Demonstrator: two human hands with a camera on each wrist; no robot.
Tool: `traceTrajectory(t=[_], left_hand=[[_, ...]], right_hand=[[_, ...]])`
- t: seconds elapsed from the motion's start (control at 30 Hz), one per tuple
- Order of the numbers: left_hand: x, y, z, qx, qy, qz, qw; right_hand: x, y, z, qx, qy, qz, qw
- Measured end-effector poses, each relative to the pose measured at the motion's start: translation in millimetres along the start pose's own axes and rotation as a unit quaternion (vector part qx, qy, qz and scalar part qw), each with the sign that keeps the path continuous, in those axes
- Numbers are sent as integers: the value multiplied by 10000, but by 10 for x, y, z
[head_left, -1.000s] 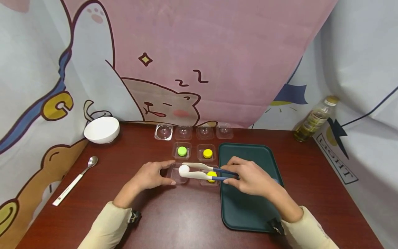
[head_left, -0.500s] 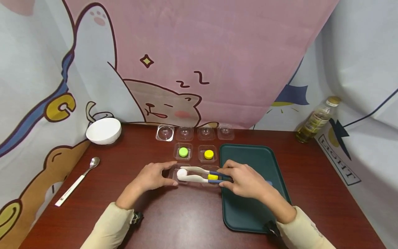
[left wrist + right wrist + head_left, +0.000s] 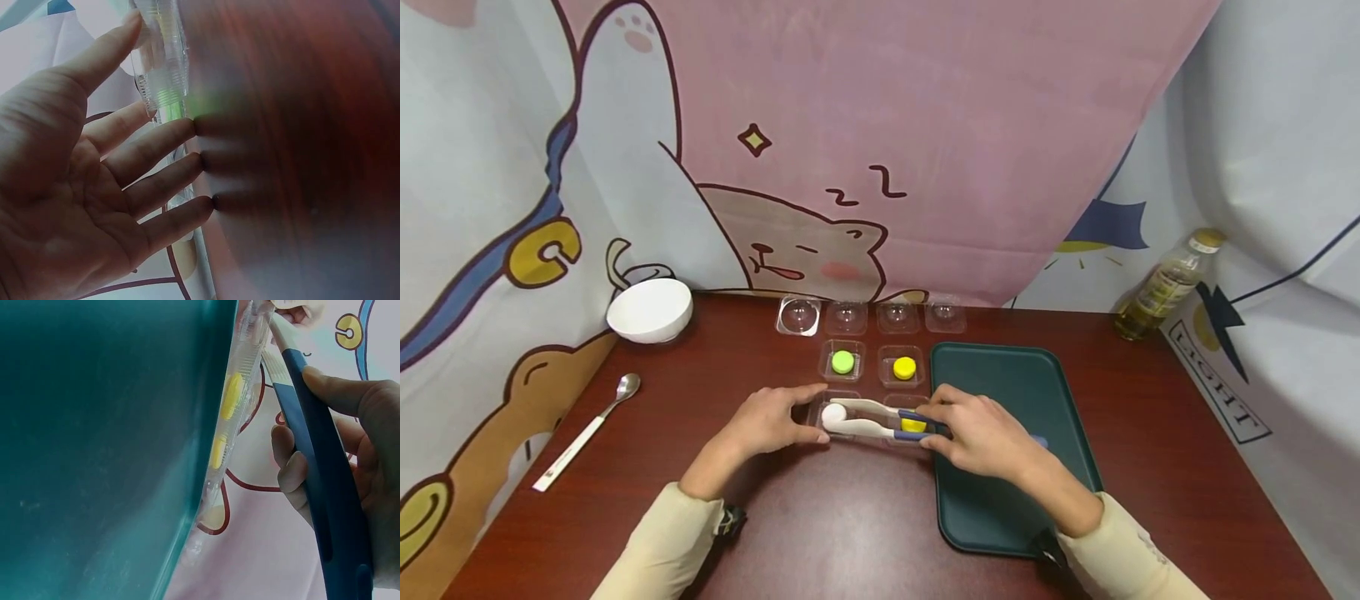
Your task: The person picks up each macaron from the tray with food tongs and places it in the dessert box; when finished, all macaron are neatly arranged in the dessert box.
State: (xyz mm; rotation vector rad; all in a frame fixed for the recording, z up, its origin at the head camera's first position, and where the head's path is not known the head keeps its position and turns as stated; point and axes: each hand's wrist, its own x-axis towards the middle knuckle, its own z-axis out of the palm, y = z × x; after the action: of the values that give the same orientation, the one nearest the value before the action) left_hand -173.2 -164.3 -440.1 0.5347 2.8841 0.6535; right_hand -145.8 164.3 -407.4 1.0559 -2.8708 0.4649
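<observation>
My left hand [image 3: 763, 423] holds a clear plastic box [image 3: 164, 62] at its opposite edges between thumb and forefinger, the other fingertips touching the table. My right hand [image 3: 981, 437] grips tongs [image 3: 867, 428] with blue handles and white arms. Between the tong tips is a white macaron [image 3: 833, 416], low within the outline of that box; whether it touches the bottom I cannot tell. To the right, another clear box holds a yellow macaron [image 3: 913, 425], partly hidden by the tongs. Behind stand two boxes with a green macaron [image 3: 842, 362] and a yellow macaron [image 3: 904, 368].
Several clear domed lids [image 3: 846, 318] line the back edge. A dark green tray [image 3: 1000, 517] lies under my right hand. At the left are a white bowl [image 3: 650, 312] and a spoon [image 3: 587, 432]; an oil bottle [image 3: 1165, 287] stands at the back right.
The right hand has shifted left with the tongs, carrying the white macaron further over the front-left box and lower. The left hand stays at that box.
</observation>
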Motion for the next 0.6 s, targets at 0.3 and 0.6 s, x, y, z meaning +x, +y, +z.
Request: traceTrajectory(t=[0.3,0.6], left_hand=[[3,13,-10,17,4,-35,10000],[-7,11,-12,5,26,-24,10000]], right_hand=[[29,-24,-11,-139,89,39,9999],[17,-39,-10,-162,47,101,9998]])
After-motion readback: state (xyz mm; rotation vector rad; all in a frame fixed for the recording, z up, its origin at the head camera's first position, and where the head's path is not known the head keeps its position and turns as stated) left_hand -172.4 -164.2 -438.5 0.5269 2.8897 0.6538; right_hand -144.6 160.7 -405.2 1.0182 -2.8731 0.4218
